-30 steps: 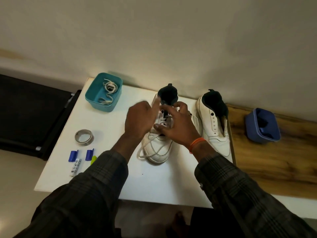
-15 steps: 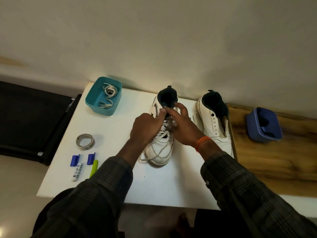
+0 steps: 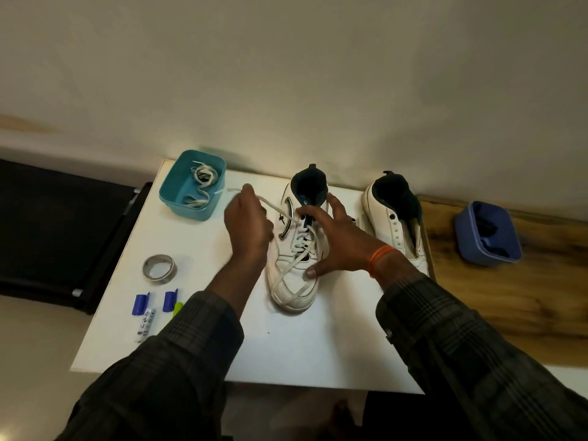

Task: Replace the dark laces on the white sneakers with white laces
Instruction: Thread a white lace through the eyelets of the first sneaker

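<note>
White sneaker, mid-tabletop, toe toward the near edge: right hand spread flat over it, apparently to steady it, while left hand pinches the white lace, drawn taut toward the far-left corner, likely to snug the top eyelet.

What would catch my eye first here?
Two hands work a white sneaker mid-table: the left hand pulls a white lace out sideways while the right hand steadies the shoe. A second sneaker, unlaced, stands to its right, and a teal tub of laces sits at the back left.
</note>
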